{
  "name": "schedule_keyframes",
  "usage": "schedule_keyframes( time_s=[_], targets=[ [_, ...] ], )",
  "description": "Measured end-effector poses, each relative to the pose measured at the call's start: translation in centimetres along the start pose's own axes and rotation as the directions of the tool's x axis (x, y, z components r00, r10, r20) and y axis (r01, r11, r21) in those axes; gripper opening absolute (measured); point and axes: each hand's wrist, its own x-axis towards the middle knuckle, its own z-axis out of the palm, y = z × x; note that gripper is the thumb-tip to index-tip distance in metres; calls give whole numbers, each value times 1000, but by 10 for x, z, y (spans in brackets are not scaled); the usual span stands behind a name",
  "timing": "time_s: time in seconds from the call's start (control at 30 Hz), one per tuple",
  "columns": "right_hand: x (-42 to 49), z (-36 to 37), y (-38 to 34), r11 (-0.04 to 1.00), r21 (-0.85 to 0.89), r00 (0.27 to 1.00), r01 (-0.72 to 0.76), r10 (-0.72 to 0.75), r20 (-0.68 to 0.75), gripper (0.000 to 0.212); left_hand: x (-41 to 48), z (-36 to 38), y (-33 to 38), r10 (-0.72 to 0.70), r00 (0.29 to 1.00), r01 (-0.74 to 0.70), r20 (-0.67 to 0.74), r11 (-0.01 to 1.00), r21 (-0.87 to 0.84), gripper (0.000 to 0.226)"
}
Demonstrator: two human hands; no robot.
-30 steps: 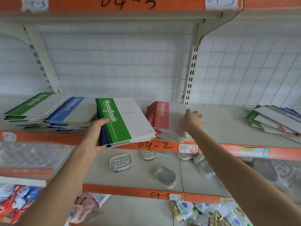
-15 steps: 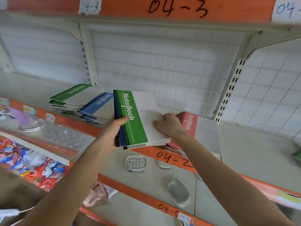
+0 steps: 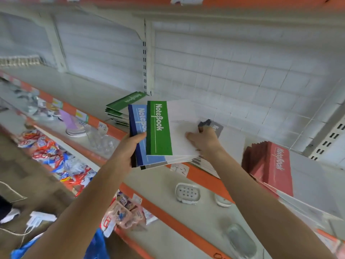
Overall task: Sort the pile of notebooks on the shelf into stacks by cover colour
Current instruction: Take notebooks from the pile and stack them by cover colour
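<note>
Just above the shelf [image 3: 89, 90] edge, the left hand [image 3: 128, 146] grips a fanned bundle [image 3: 155, 143], green notebook [image 3: 158, 128] over blue notebook [image 3: 141, 141]. The right hand [image 3: 203, 141] lies on the green one's white half, fingertips at a grey notebook [image 3: 217, 128]; whether it grips anything I cannot tell. A green stack [image 3: 121, 107] and a red stack [image 3: 270, 165] sit on the shelf.

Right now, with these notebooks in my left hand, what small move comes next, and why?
Probably lift the green notebook away with the right hand and carry it to the green stack on the shelf. It lies on top, the right hand's thumb rests on its white part, and the left hand grips the others, with a blue notebook showing beneath.
</note>
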Motion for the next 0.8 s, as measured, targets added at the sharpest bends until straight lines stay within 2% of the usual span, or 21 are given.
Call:
schedule_keyframes(
  time_s=[0.13, 0.2, 0.3, 0.43, 0.63, 0.8],
  targets=[
    [23, 39, -23, 996, -94, 999, 10, -6, 36, 14, 46, -37, 15, -2, 999, 3, 32, 1000, -12, 20],
    [40, 62, -35, 993, -115, 1000, -1, 2, 7, 16, 74, -59, 28, 3, 999, -2, 50, 1000, -11, 20],
    [66, 99, -49, 995, -92, 997, -28, 21, -72, 8, 116, -96, 51, 28, 997, -30, 70, 999, 19, 19],
    [101, 139, -61, 985, -164, 975, -52, 15, -220, 30, 163, -143, 78, 47, 993, -55, 112, 996, 72, 23],
    [134, 161, -65, 935, -301, 915, -187, 54, -400, 32, 211, -188, 100, 32, 990, -46, 135, 994, 100, 23],
    [146, 187, -75, 857, -471, 935, -211, 37, -352, 32, 231, -209, 111, -6, 989, -4, 149, 998, 65, 20]
  ],
)
